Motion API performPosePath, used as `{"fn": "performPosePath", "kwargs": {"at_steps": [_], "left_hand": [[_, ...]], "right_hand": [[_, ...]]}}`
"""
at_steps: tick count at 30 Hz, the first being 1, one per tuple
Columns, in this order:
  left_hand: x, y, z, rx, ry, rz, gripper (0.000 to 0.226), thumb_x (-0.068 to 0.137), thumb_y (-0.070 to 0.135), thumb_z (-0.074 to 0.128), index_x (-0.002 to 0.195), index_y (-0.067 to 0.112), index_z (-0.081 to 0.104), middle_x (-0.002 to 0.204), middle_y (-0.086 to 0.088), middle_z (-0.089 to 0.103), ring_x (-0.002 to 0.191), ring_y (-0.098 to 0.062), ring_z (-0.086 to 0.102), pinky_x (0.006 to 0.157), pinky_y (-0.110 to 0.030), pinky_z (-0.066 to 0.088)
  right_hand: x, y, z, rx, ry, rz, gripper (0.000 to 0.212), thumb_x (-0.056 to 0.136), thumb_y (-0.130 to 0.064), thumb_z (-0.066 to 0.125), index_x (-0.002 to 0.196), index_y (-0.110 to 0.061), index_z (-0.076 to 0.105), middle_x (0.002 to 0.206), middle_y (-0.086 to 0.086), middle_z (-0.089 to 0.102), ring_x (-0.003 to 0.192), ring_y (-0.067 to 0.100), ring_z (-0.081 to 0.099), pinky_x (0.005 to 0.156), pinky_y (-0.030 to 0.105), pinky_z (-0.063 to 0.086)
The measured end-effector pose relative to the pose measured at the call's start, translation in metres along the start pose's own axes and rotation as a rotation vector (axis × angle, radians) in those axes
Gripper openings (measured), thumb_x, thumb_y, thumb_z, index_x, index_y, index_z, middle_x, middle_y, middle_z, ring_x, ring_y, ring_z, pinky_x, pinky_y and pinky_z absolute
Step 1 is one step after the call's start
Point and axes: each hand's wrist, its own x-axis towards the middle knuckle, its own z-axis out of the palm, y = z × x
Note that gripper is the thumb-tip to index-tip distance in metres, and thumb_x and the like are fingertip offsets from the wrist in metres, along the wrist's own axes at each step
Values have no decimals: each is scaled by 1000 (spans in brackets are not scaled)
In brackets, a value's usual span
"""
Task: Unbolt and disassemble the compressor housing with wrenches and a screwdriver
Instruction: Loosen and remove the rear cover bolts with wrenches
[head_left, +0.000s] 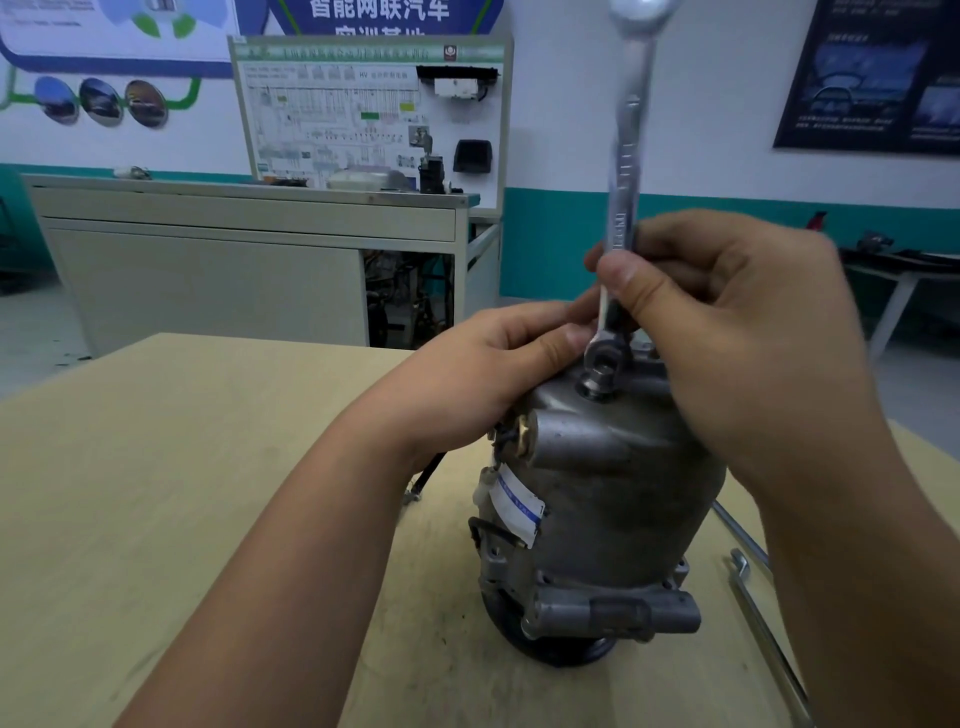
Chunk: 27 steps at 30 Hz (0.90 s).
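Observation:
A grey metal compressor housing (613, 499) stands upright on the wooden table (156, 519), its pulley end down. A bolt (597, 382) sticks up from its top. A shiny combination wrench (626, 171) stands nearly vertical, its open jaw sitting over the bolt head. My right hand (727, 332) pinches the wrench shaft between thumb and fingers, just above the jaw. My left hand (488, 374) rests on the housing's upper left shoulder, fingers curled over its top beside the wrench jaw.
Long metal tools (753, 597) lie on the table to the right of the housing. A black cable (428, 475) trails from the housing's left side. Behind the table stand a grey cabinet bench (234, 249) and a wiring display board (363, 114).

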Motion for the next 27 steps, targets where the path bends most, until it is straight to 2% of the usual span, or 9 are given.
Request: {"fn": "performPosePath", "kwargs": {"at_steps": [2,4,6,9,14,18,21,23,27], "left_hand": [[0,0,0,-5,-9,1,28,86,39,52,110,34,66,107,7,71,103,-10,65,89,-28,50],[-1,1,0,18,-4,6,27,86,41,52,108,36,66,106,9,71,102,-8,65,89,-26,50],[-1,1,0,25,3,15,30,81,46,53,105,36,67,105,8,71,102,-9,66,92,-31,49],[-1,3,1,18,-4,19,30,76,55,52,94,38,70,96,8,72,94,-9,67,83,-28,51],[-2,5,2,39,-28,41,28,78,57,48,81,38,69,84,14,69,82,-1,64,70,-16,46],[-2,6,3,52,-26,52,27,86,48,45,74,39,68,77,17,65,77,4,59,70,-14,43],[-1,4,2,54,-36,47,28,91,38,44,76,36,68,82,14,65,80,-2,60,74,-22,43],[-1,2,1,55,-21,34,24,91,36,46,81,34,68,88,10,67,86,-7,63,80,-30,46],[-1,3,1,63,-6,33,20,92,38,49,85,34,68,93,7,69,92,-10,64,88,-35,48]], "right_hand": [[-1,-2,2,-3,-27,-22,25,89,-19,61,76,-40,56,65,-23,64,76,-7,64,72,11,51],[-1,-1,1,14,-43,-3,22,89,-19,60,74,-35,60,72,-22,68,75,-4,65,73,17,53],[-1,0,-3,34,-51,26,17,89,-20,60,75,-29,64,76,-20,69,73,1,67,72,24,54],[0,-1,-8,82,-104,49,18,91,-19,57,76,-28,64,77,-11,69,63,0,62,61,19,52],[-1,1,-8,92,-121,80,24,95,-20,51,74,-24,63,60,11,63,42,13,52,45,31,45],[-1,-1,-7,211,-167,121,27,97,-13,46,74,-19,59,61,5,66,42,14,58,43,28,48],[-1,0,-8,221,-203,132,28,95,-32,45,75,-19,60,67,14,62,49,13,57,49,30,48],[-2,-2,-7,208,-222,123,30,86,-45,51,76,-19,62,68,12,62,50,10,54,50,26,45],[-2,-3,-9,162,-233,111,27,73,-44,50,83,-24,65,72,7,66,51,8,57,53,25,48]]}}
